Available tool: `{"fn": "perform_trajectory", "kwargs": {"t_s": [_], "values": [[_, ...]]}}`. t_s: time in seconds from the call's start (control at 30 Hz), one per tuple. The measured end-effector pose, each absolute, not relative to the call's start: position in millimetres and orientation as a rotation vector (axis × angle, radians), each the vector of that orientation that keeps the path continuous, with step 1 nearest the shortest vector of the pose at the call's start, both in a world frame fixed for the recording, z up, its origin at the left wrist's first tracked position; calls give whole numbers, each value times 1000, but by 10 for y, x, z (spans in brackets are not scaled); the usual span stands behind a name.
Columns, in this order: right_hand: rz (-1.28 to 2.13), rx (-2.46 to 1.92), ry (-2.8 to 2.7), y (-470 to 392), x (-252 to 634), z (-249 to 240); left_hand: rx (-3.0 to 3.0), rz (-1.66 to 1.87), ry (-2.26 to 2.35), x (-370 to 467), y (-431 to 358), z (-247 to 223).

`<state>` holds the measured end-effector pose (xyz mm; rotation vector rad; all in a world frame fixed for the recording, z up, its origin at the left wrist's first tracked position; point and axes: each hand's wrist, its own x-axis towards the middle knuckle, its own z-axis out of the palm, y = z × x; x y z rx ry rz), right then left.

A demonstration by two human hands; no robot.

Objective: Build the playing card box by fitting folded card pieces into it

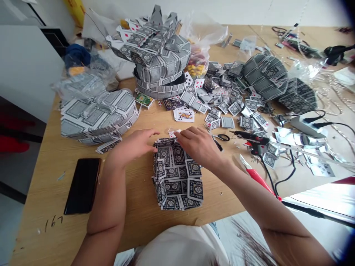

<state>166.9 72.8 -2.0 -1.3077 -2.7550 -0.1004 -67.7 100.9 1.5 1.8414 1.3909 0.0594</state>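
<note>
A box-like piece made of black-and-white patterned playing cards lies on the wooden table in front of me. My left hand is beside its upper left corner, slightly blurred, with thumb and fingers apart and nothing between them. My right hand lies over the upper right edge of the piece, fingers close together and pointing left. Its fingertips are near a small white card just beyond the far edge. Whether they pinch anything is hidden.
Large card-built shapes stand behind, left and centre. A phone lies left. On the right are scissors, a glue gun, a red-handled cutter, cables and scattered cards.
</note>
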Motion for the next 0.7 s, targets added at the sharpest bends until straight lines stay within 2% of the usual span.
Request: {"fn": "perform_trajectory", "kwargs": {"t_s": [0.5, 0.7], "values": [[-121, -1334, -2774, 697, 1577, -139, 1910, 46, 1247, -583, 987, -22], [181, -1374, -2766, 715, 1635, -88, 2076, 163, 1319, -387, 978, -78]]}}
